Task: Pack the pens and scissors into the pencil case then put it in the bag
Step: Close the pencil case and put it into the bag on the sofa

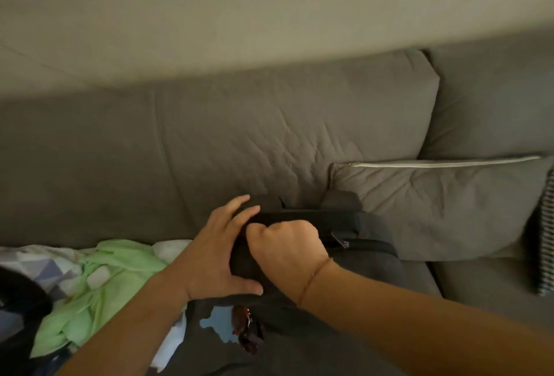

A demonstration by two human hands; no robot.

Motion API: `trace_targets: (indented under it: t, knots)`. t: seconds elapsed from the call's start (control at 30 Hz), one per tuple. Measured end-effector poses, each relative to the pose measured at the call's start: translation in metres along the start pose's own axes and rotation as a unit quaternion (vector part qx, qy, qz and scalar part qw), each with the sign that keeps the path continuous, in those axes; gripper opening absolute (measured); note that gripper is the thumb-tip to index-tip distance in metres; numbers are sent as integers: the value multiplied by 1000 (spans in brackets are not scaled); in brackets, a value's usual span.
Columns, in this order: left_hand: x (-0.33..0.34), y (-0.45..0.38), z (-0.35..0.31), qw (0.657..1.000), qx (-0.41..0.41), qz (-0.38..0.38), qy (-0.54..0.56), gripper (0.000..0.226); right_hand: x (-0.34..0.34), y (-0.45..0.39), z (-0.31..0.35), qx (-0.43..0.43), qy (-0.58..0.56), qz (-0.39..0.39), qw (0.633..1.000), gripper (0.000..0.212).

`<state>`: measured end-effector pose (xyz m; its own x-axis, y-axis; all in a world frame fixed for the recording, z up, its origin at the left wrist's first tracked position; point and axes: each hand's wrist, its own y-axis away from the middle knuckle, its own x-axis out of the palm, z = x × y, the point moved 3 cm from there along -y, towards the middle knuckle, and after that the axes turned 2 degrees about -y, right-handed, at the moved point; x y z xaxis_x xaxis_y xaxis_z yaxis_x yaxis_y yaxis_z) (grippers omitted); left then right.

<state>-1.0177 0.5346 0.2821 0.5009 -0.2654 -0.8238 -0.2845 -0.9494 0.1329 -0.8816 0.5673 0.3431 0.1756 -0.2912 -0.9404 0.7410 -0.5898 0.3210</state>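
The dark bag point(353, 243) lies on the grey sofa point(239, 135) directly ahead of the person, its long axis running left to right across the view, from under the 2 hands out toward the grey cushion point(434, 201) with the pale zip on the right. Both hands are on its left end, so neither has to reach; the right hand point(287, 246) sits over the top edge and the left hand point(221, 252) just beside it on the outer flank. The left hand grips the dark fabric with fingers spread over the top and the thumb hooked under the near side. The right hand is curled into a fist over the same edge, apparently pinching fabric or a zip pull, though what lies inside that fist is hidden. A metal zip tab point(341, 240) shows just right of the right wrist, which suggests the zip line runs along the bag's long axis, away to the right. No pens, scissors or separate pencil case can be seen; whether the case is already inside cannot be told. If the bag is being closed or opened, the pull would likely travel along that left-right line while the left hand braces. Green cloth point(114, 279) lies to the left on the seat.
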Motion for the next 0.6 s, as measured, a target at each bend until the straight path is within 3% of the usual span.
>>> trace_targets:
  t: [0.27,0.47,0.6]
  knots:
    - [0,-10,-13,991,-18,48,-124,141,5,-5,-7,29,-8,96,995,23]
    - [3,-13,-20,989,-23,17,-148,132,4,-5,-10,71,-51,51,995,18]
    - [10,-15,-22,986,-47,7,-163,133,13,-4,-8,113,-107,65,986,26]
